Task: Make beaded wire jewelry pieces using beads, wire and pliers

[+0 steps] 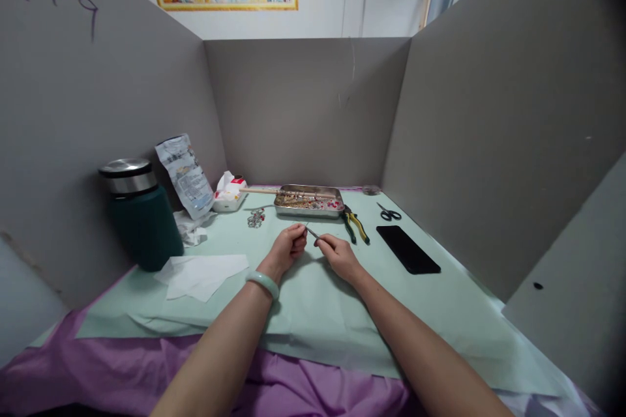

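My left hand, with a pale green bangle on its wrist, is closed in a pinch. Whatever lies between its fingertips is too small to make out. My right hand grips slim metal tweezers, whose tip points left and meets the left fingertips. Just beyond both hands stands a metal tray holding small gold and red beads or jewellery parts. A little heap of silvery chain or rings lies on the cloth left of the tray.
Right of the tray lie pliers, scissors and a black phone. On the left are a green thermos, a foil pouch, a white box and white paper sheets. Grey partitions enclose the table.
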`<control>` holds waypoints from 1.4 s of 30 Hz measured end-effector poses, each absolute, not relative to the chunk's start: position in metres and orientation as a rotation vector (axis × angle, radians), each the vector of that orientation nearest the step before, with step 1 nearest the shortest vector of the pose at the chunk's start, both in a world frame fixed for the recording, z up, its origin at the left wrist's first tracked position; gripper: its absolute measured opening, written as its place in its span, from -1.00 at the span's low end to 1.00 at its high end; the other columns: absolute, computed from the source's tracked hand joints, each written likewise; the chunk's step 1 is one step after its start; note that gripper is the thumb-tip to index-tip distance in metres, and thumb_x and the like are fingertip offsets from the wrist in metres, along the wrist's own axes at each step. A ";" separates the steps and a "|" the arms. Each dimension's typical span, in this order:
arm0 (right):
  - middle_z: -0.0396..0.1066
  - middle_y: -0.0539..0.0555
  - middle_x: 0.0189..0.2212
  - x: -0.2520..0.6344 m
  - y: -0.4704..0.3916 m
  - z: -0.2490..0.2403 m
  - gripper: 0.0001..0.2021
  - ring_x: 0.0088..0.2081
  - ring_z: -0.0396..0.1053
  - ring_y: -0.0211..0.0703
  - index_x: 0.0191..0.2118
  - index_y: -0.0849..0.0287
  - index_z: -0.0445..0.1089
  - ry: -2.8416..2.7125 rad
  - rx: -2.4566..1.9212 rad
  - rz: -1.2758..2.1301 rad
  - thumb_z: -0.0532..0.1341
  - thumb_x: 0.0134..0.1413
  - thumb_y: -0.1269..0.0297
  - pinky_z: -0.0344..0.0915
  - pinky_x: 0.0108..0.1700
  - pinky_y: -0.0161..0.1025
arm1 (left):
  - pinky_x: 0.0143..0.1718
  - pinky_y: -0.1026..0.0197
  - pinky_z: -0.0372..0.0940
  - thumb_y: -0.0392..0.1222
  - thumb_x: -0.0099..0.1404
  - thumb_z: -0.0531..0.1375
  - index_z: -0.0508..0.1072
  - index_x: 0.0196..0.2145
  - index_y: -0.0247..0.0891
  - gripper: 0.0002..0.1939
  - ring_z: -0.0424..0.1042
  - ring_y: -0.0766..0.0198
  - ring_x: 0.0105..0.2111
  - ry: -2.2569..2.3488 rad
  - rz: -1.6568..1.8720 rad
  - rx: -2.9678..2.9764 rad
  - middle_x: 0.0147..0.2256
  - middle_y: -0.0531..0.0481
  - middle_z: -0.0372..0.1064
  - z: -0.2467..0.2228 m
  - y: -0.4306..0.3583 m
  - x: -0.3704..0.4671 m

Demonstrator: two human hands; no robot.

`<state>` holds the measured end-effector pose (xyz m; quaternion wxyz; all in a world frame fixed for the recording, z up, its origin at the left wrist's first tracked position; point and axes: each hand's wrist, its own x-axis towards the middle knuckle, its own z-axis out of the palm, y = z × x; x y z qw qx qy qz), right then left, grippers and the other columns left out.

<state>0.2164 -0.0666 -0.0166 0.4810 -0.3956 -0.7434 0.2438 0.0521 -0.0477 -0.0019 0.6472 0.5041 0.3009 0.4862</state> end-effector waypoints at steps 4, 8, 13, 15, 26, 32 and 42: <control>0.31 -0.03 -0.53 0.217 -0.068 -0.016 -0.76 -0.46 0.23 -0.23 -0.38 0.18 0.43 -1.826 -0.903 0.602 0.09 0.12 0.18 0.16 -0.36 -0.32 | -0.75 0.42 -0.22 -0.09 0.16 0.18 0.17 -0.55 -0.25 -0.72 -0.23 0.49 -0.74 0.576 0.963 1.067 -0.70 0.25 -0.23 -0.001 -0.046 0.042; 0.32 -0.02 -0.51 0.218 -0.068 -0.016 -0.77 -0.44 0.24 -0.23 -0.39 0.18 0.42 -1.832 -0.867 0.620 0.12 0.11 0.16 0.18 -0.34 -0.31 | -0.76 0.42 -0.18 -0.12 0.18 0.17 0.18 -0.56 -0.27 -0.72 -0.21 0.50 -0.74 0.525 0.867 1.018 -0.70 0.24 -0.20 0.000 -0.047 0.038; 0.34 -0.03 -0.53 0.217 -0.062 -0.019 -0.76 -0.47 0.24 -0.23 -0.39 0.19 0.43 -1.806 -0.893 0.619 0.12 0.11 0.15 0.18 -0.37 -0.31 | -0.76 0.44 -0.19 -0.11 0.21 0.16 0.20 -0.52 -0.28 -0.74 -0.20 0.50 -0.74 0.515 0.897 0.999 -0.71 0.25 -0.21 0.000 -0.046 0.043; 0.33 -0.03 -0.54 0.217 -0.060 -0.021 -0.75 -0.48 0.23 -0.24 -0.40 0.19 0.43 -1.790 -0.916 0.611 0.11 0.11 0.15 0.17 -0.40 -0.31 | -0.75 0.45 -0.20 -0.09 0.21 0.17 0.20 -0.52 -0.27 -0.72 -0.20 0.50 -0.74 0.520 0.949 1.013 -0.70 0.25 -0.20 0.000 -0.046 0.047; 0.29 -0.04 -0.59 0.219 -0.055 -0.022 -0.72 -0.52 0.21 -0.24 -0.44 0.19 0.40 -1.738 -1.009 0.561 0.07 0.12 0.12 0.13 -0.45 -0.33 | -0.64 0.40 -0.03 -0.10 0.15 0.20 0.37 -0.35 -0.28 -0.81 0.02 0.47 -0.66 0.768 1.290 1.319 -0.63 0.18 0.09 0.000 -0.052 0.063; 0.31 -0.03 -0.59 0.218 -0.054 -0.023 -0.71 -0.50 0.25 -0.21 -0.44 0.17 0.41 -1.755 -1.086 0.466 0.08 0.12 0.12 0.14 -0.43 -0.31 | -0.61 0.35 -0.04 -0.15 0.17 0.13 0.41 -0.35 -0.28 -0.85 0.04 0.42 -0.66 0.973 1.387 1.488 -0.66 0.17 0.11 -0.005 -0.046 0.065; 0.47 0.07 -0.40 0.218 -0.054 -0.025 -0.72 -0.33 0.38 -0.15 -0.33 0.17 0.47 -1.782 -1.177 0.290 0.07 0.15 0.16 0.22 -0.28 -0.29 | -0.49 0.31 0.06 -0.20 0.22 0.05 0.41 -0.37 -0.26 -0.83 0.14 0.35 -0.57 1.179 1.427 1.714 -0.63 0.14 0.14 -0.013 -0.037 0.065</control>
